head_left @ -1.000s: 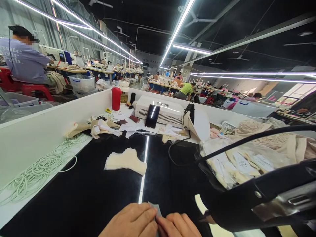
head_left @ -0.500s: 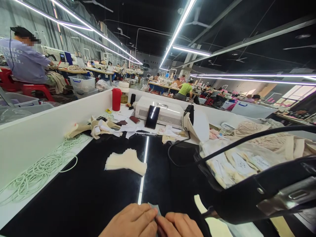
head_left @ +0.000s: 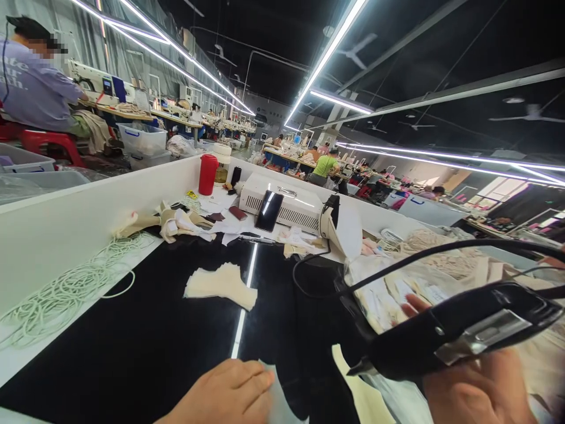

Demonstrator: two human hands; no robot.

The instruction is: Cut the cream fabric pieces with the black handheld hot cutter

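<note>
My left hand [head_left: 225,394] lies at the bottom edge on the black tabletop [head_left: 132,347]. Its fingers are pressed together on the edge of a small pale grey fabric piece [head_left: 277,397]. My right hand [head_left: 479,391] reaches out at the lower right, behind a black machine arm with a metal plate [head_left: 463,330]. One of its fingertips shows stretched out past that arm, against a clear plastic bag of cream pieces with labels [head_left: 388,288]. A cream fabric cutout [head_left: 220,284] lies alone further up the black surface.
White dividers [head_left: 88,206] wall the bench. On it are coils of white elastic cord [head_left: 66,288], beige fabric scraps [head_left: 176,224], a red bottle [head_left: 207,174], a white box machine [head_left: 286,203] with a phone [head_left: 268,211] leaning on it, and a black cable [head_left: 309,265]. Other people sew at the rows behind.
My right hand has let go of the grey piece and moved right and up toward the plastic bag. The left hand stays on the piece. The view has swung slightly right.
</note>
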